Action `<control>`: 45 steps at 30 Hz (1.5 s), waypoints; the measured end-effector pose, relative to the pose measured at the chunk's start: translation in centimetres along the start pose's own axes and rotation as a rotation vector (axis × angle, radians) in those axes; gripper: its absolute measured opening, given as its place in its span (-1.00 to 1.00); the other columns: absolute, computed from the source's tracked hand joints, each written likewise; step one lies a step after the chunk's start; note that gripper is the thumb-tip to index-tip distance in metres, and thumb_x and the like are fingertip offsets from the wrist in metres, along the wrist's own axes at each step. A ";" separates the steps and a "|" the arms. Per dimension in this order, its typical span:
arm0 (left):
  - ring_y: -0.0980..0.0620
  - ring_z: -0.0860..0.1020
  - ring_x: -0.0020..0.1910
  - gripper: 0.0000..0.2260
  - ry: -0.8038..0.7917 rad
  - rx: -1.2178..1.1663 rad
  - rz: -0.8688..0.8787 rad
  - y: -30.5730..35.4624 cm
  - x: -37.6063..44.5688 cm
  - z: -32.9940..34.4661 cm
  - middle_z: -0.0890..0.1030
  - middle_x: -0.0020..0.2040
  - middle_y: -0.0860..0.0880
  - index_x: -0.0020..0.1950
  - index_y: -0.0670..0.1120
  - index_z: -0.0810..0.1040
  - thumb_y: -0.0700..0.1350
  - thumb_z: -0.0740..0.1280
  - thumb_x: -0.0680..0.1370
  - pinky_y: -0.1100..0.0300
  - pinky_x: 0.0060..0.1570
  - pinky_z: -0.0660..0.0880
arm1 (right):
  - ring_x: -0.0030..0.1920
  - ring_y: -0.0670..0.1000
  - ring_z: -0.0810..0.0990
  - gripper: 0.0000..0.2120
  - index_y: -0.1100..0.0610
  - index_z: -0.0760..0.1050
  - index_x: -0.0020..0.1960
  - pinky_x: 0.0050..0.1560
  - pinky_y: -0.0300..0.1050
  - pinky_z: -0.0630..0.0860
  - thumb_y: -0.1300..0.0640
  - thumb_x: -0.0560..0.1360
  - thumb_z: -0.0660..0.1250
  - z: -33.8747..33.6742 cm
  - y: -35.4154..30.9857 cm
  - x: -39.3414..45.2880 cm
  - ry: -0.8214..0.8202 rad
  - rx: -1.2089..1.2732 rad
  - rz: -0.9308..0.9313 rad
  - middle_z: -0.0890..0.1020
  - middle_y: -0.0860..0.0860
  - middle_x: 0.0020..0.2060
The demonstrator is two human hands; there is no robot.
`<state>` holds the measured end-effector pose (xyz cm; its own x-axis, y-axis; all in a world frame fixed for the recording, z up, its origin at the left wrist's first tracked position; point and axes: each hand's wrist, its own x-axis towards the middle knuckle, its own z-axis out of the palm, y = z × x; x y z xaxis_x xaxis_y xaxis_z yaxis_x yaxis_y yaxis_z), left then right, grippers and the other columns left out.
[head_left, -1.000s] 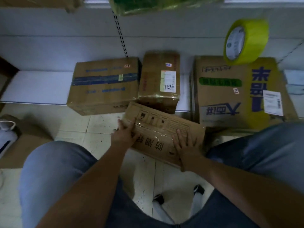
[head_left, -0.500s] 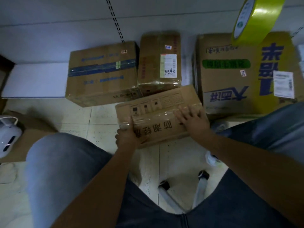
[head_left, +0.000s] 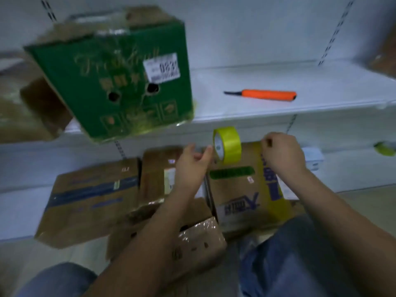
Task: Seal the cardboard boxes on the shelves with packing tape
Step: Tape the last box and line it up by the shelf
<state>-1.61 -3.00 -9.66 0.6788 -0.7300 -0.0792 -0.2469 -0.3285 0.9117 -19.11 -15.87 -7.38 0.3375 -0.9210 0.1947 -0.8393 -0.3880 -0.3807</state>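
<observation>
Yellow-green roll of packing tape point(head_left: 227, 145) standing on edge atop the large brown cardboard box with blue characters and a green stripe point(head_left: 240, 189), at that box's far edge, just under the white shelf board above. Left hand point(head_left: 191, 166) raised beside the roll, fingers loosely spread, thumb and forefinger at the white core; contact likely, not certain. Right hand point(head_left: 282, 151) on the roll's other side, near but apart, fingers curled with thumb and forefinger pressed together; whether a tape end is pinched between them, cannot tell.

Relative to the roll: directly below, the large box on the lower shelf. Below and toward the left hand's side, a narrow brown cardboard box with a white label point(head_left: 159, 181), partly hidden by the left forearm. Further that way, a wide brown cardboard box with a dark blue tape band point(head_left: 92, 200). Nearest the person, below the roll, a small brown cardboard box with glossy clear tape point(head_left: 192, 239) on the floor, under the left forearm. Above and to the left-hand side, a green cardboard box with gold lettering, two round holes and a white label point(head_left: 120, 82), tilted on the upper white shelf point(head_left: 278, 108). Above and to the right-hand side, an orange-handled utility knife point(head_left: 263, 95) lying flat on that shelf. Blue-jeaned knees at the bottom.
</observation>
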 end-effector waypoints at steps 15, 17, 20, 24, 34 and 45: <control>-0.07 0.56 -0.07 -0.76 -0.547 -0.564 -0.454 7.7 5.0 3.3 0.57 -0.02 -0.19 0.02 -0.19 0.54 -0.01 0.27 0.65 0.04 0.13 0.52 | 0.38 0.04 0.45 -0.70 0.11 0.56 0.31 0.39 -0.18 0.28 0.18 0.62 0.20 -1.2 -3.4 8.0 -0.165 0.369 -0.333 0.55 0.03 0.34; -0.07 0.62 -0.17 -0.74 -0.589 -0.526 -0.461 10.5 4.2 1.3 0.64 -0.07 -0.20 0.00 -0.21 0.55 -0.01 0.28 0.65 0.03 0.04 0.58 | 0.13 0.03 0.60 -0.76 0.15 0.67 0.07 0.11 -0.20 0.42 0.15 0.60 0.23 -1.9 -3.8 6.5 0.044 0.504 -0.189 0.70 0.05 0.06; 0.08 0.54 -0.56 -0.72 -0.653 -0.363 -0.369 14.3 2.0 -2.1 0.58 -0.48 -0.07 -0.22 -0.17 0.53 -0.07 0.30 0.64 0.25 -0.44 0.56 | 0.00 0.17 0.65 -0.59 0.18 0.65 -0.14 0.07 -0.04 0.53 -0.10 0.59 0.22 -2.8 -4.9 4.7 -0.034 0.746 0.185 0.71 0.16 -0.10; 0.05 0.61 -0.44 -0.77 -0.609 -0.228 -0.197 16.1 -0.8 -4.3 0.65 -0.33 -0.12 0.00 -0.22 0.63 -0.05 0.35 0.62 0.22 -0.36 0.61 | 0.05 0.23 0.66 -0.14 0.26 0.62 0.06 0.18 0.15 0.52 -0.52 0.43 0.07 -4.8 -8.1 2.8 -0.772 1.523 0.422 0.67 0.27 0.04; 0.11 0.58 -0.48 -0.75 -0.524 0.012 0.192 10.1 -5.5 -9.9 0.64 -0.41 -0.02 0.10 -0.21 0.66 -0.04 0.43 0.56 0.22 -0.33 0.55 | -0.17 -0.02 0.63 -0.88 0.15 0.61 -0.05 -0.23 -0.19 0.57 0.10 0.49 0.40 -4.7 -9.0 -3.8 -0.697 1.390 0.051 0.68 0.04 -0.21; 0.27 0.53 -0.07 -0.74 -0.454 0.472 0.187 -3.1 -6.7 -10.1 0.58 -0.07 0.25 0.12 -0.03 0.68 0.07 0.48 0.50 0.57 -0.17 0.36 | -0.34 -0.09 0.57 -0.87 0.20 0.66 -0.01 -0.17 -0.20 0.55 0.20 0.46 0.48 2.6 -8.2 -8.6 -0.647 0.781 -0.039 0.68 0.08 -0.29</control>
<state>1.54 8.98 -7.85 0.2634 -0.9453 -0.1925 -0.6769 -0.3233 0.6613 -13.99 -4.80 -8.27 0.7193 -0.6592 -0.2194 -0.3878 -0.1190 -0.9140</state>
